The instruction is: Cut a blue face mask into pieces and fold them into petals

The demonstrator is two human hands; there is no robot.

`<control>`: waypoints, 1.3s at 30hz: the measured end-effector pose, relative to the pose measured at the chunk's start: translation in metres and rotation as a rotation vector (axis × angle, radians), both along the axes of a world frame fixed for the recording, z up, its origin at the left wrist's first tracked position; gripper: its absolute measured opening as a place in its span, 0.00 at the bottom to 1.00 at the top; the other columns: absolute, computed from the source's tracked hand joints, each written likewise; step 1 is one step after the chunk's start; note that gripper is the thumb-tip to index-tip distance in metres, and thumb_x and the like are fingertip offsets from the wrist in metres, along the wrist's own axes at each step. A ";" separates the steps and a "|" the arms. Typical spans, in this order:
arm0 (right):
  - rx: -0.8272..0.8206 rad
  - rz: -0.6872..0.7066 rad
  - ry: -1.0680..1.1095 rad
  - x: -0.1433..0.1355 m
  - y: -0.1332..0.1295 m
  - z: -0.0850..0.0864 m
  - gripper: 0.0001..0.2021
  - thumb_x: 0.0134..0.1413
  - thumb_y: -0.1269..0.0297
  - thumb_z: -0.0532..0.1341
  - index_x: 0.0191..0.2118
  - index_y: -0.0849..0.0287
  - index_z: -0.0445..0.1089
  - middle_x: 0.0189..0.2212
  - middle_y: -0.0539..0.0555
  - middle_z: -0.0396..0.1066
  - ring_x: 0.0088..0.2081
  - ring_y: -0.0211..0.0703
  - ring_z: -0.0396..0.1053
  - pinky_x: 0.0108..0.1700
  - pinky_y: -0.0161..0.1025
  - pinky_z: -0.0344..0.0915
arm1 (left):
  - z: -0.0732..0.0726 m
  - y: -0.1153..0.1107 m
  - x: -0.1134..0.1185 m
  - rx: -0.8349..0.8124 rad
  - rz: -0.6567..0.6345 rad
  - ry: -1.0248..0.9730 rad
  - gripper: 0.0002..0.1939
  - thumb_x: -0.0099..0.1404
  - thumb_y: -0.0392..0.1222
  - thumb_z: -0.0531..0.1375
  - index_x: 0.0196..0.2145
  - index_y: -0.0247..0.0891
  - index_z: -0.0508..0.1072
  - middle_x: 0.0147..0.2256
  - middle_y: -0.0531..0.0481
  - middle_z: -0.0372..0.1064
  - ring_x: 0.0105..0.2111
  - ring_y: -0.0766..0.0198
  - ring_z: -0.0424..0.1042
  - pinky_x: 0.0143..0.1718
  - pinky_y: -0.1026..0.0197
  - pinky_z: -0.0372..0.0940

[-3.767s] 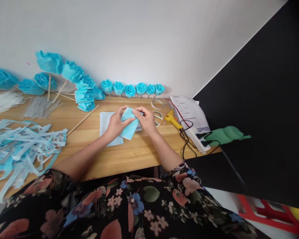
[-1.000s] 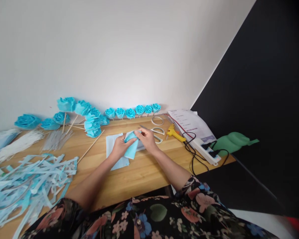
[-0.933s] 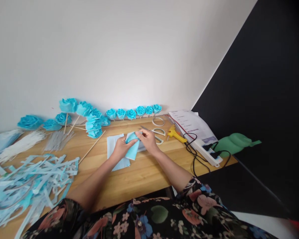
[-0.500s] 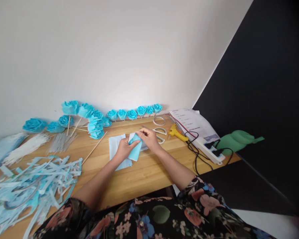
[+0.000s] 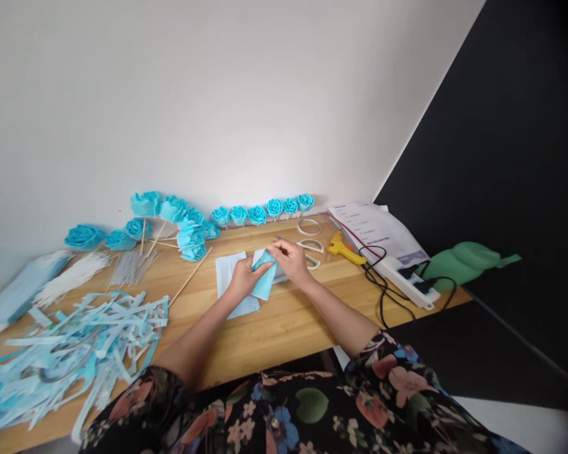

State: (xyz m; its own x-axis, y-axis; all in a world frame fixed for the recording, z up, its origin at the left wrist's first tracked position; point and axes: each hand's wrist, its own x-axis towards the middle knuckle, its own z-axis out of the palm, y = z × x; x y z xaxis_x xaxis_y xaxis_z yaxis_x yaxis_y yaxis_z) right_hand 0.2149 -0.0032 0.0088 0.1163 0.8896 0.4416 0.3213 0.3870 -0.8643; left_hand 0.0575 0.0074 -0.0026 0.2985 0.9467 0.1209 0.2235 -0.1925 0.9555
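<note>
My left hand (image 5: 245, 277) grips the left side of a folded light-blue sheet (image 5: 264, 281), its thumb lying across the front. With fingers pinched together, my right hand (image 5: 288, 257) holds the top corner of the same sheet, where a white inner face shows. Beneath and to the left, a pale blue piece (image 5: 226, 271) lies flat on the wooden table (image 5: 265, 353). Scissors (image 5: 311, 252) rest just beyond my right hand, their blades hidden behind it.
Blue flowers (image 5: 257, 215) line the wall, some on sticks. Cut strips (image 5: 89, 353) heap at left, near white strands (image 5: 73, 277) and stacked blue sheets (image 5: 23, 290). A yellow glue gun (image 5: 344, 250), tape ring (image 5: 309, 226), papers (image 5: 373, 227), power strip (image 5: 404, 284) and green roll (image 5: 468, 265) occupy the right.
The view has shifted slightly, so the table's contents appear farther right. Both hands keep their hold on the folded sheet, with little change in their grip.
</note>
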 end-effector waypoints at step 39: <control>-0.450 -0.179 -1.361 0.083 -0.020 0.016 0.21 0.64 0.74 0.51 0.59 0.58 0.67 0.47 0.65 0.76 0.48 0.53 0.75 0.48 0.42 0.66 | 0.002 0.055 -0.033 -0.164 0.567 -0.730 0.13 0.59 0.42 0.68 0.41 0.34 0.75 0.39 0.45 0.76 0.39 0.59 0.77 0.46 0.55 0.71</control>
State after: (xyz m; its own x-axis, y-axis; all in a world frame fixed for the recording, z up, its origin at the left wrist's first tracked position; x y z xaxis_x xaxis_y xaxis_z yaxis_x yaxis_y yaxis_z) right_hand 0.2975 -0.0235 0.0247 -0.0356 0.9993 -0.0101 0.9932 0.0365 0.1108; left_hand 0.0244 0.0624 -0.0006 -0.3097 0.9494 -0.0519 -0.4227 -0.0886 0.9019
